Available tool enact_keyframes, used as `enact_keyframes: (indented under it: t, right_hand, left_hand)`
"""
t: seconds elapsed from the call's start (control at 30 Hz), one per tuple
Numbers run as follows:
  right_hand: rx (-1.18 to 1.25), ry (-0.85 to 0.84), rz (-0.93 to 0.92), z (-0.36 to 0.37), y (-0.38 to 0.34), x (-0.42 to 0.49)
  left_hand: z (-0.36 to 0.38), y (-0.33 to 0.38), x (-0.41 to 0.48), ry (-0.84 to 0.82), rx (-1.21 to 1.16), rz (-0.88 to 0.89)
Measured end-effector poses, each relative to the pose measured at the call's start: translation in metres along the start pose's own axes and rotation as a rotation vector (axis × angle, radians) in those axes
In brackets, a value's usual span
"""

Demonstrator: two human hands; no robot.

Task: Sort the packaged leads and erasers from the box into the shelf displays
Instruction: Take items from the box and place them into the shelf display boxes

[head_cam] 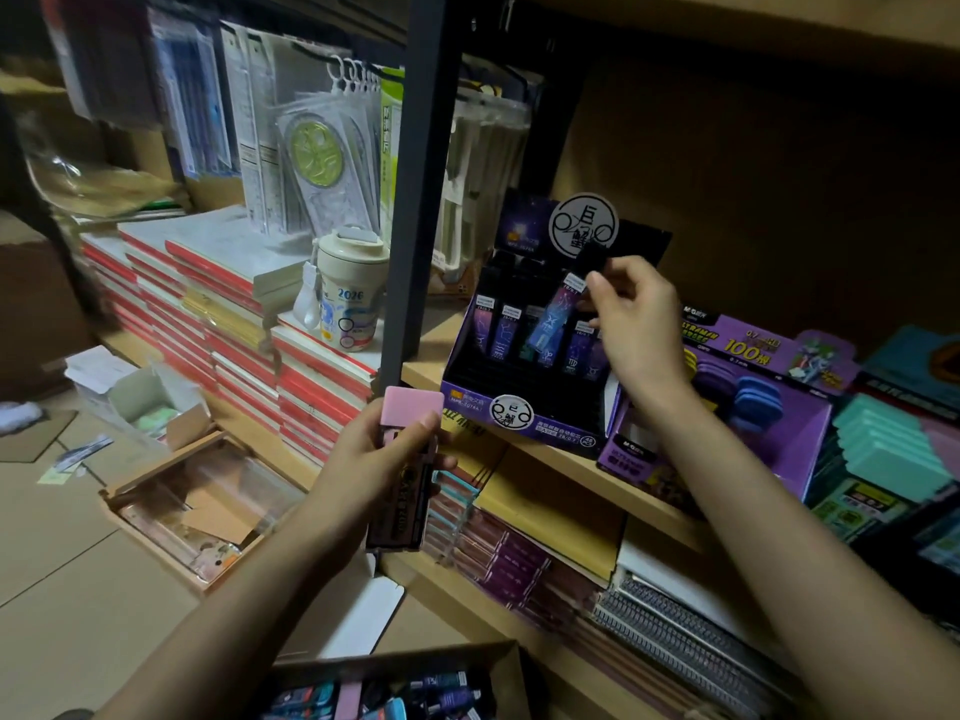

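Note:
My right hand (pixel 631 314) pinches the black cap of a blue-purple lead tube (pixel 551 319), holding it tilted over the slots of the dark purple lead display (pixel 524 413) on the wooden shelf. Several similar tubes stand upright in that display. My left hand (pixel 387 452) holds a pink eraser pack (pixel 402 470) with a dark sleeve, lower and to the left, in front of the shelf post. The source box (pixel 395 688) of mixed leads and erasers sits at the bottom edge, between my forearms.
A purple eraser display (pixel 753 402) and teal packs (pixel 883 449) stand right of the lead display. A black shelf post (pixel 415 189) rises left of it. Stacked red-edged notebooks (pixel 234 314), a cup (pixel 348 293) and open boxes (pixel 197 506) lie to the left. Notebooks fill the lower shelf.

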State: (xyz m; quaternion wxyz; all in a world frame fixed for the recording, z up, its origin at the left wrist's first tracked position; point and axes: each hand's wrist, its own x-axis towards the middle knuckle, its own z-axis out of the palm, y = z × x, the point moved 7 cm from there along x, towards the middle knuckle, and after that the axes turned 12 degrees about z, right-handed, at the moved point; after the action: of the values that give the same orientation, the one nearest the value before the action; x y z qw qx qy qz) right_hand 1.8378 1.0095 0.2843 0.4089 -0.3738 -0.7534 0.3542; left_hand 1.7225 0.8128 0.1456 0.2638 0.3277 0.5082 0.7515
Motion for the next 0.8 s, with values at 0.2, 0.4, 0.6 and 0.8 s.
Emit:
enact_keyframes:
  t: [0.2,0.4,0.6,0.8]
  right_hand:
    - [-0.217,-0.007,-0.136,0.02,0.004,-0.001]
    - [-0.198,-0.038,-0.094,0.029,0.011,0.0]
    - [-0.126,-0.04,0.049,0.04,0.027,0.002]
    - [-0.198,-0.024,0.067,0.038,0.022,0.003]
  left_hand:
    - [-0.006,-0.004,0.002,0.029,0.045,-0.002]
    - [-0.008,-0.002,0.003,0.031,0.055,0.023]
    - [-0.006,-0.002,0.003,0.022,0.058,0.027]
    - [-0.003,0.001,0.003,-0.007,0.037,0.047]
